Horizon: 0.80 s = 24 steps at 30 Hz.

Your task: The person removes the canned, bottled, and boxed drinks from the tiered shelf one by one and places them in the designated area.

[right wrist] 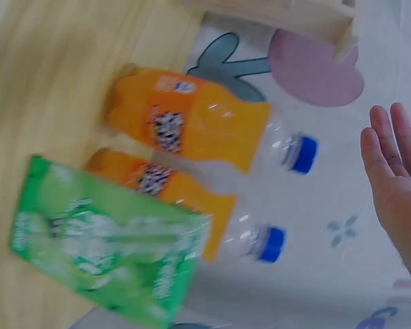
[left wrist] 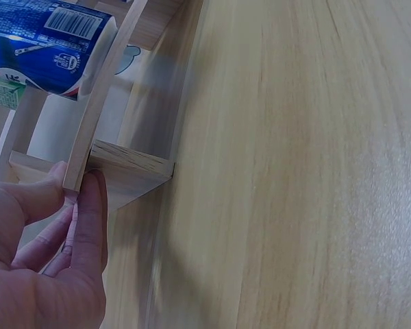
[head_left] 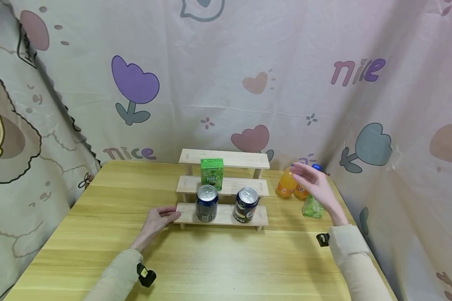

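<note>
My left hand [head_left: 156, 222] pinches the left end of the lowest board of a three-step wooden shelf [head_left: 226, 214]; in the left wrist view the thumb lies over the board and the fingers under it. Two dark blue drink cans, a left one [head_left: 206, 205] and a right one [head_left: 245, 205], stand on that lowest step. Behind the left can, a green drink carton [head_left: 212, 172] stands on the middle step. My right hand [head_left: 316, 184], fingers extended and holding nothing, hovers by two orange soda bottles [right wrist: 185, 116] with blue caps. A green pouch [right wrist: 103, 240] stands in front of them.
The shelf stands towards the back of a light wooden table [head_left: 196, 263]. A patterned curtain [head_left: 211, 83] hangs behind the table and along both sides. The bottles and pouch are near the table's right edge.
</note>
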Each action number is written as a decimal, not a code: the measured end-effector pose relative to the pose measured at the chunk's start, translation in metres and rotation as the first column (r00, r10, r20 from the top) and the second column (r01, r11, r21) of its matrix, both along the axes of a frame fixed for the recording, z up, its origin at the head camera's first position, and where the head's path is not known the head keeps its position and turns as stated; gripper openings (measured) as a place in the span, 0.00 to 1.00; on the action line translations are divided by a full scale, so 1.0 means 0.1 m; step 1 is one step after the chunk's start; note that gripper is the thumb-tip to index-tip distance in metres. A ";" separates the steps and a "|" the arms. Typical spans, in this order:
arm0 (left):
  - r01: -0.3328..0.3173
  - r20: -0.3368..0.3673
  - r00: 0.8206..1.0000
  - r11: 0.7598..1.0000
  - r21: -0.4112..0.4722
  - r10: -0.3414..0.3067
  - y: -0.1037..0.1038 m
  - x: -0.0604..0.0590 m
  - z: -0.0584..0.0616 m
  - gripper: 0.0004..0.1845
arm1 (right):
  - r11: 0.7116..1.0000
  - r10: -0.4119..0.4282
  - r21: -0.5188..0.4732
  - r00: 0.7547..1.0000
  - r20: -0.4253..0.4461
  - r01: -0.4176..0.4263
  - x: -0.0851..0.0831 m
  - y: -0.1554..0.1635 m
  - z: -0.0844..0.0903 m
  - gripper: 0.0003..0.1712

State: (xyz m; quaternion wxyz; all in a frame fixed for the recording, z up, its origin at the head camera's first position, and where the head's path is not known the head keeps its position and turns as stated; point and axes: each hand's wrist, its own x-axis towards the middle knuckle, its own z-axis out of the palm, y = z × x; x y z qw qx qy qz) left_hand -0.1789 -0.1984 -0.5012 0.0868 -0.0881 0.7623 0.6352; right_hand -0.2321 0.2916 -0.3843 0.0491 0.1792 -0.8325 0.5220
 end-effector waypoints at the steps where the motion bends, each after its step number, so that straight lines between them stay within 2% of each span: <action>1: -0.002 0.002 1.000 1.000 0.003 0.002 0.00 0.00 0.00 0.25 | 1.000 0.003 0.015 1.000 0.001 -0.003 -0.02 -0.03 0.03 0.28; 7: -0.003 0.003 1.000 1.000 0.003 0.003 0.00 0.00 0.01 0.25 | 0.995 0.018 0.093 0.999 0.030 -0.021 -0.12 -0.23 0.23 0.29; 12: -0.003 0.002 1.000 1.000 0.004 0.003 0.00 0.00 0.01 0.25 | 0.989 0.069 0.126 0.997 0.032 -0.072 -0.22 -0.41 0.37 0.30; 20: -0.006 0.009 1.000 1.000 0.006 0.006 0.00 0.00 0.01 0.25 | 0.981 0.173 0.078 0.983 0.056 -0.177 -0.31 -0.76 0.58 0.30; 24: -0.009 0.014 1.000 1.000 0.008 0.009 0.00 0.00 0.01 0.25 | 0.968 0.223 0.108 0.974 0.029 -0.224 -0.35 -0.96 0.65 0.30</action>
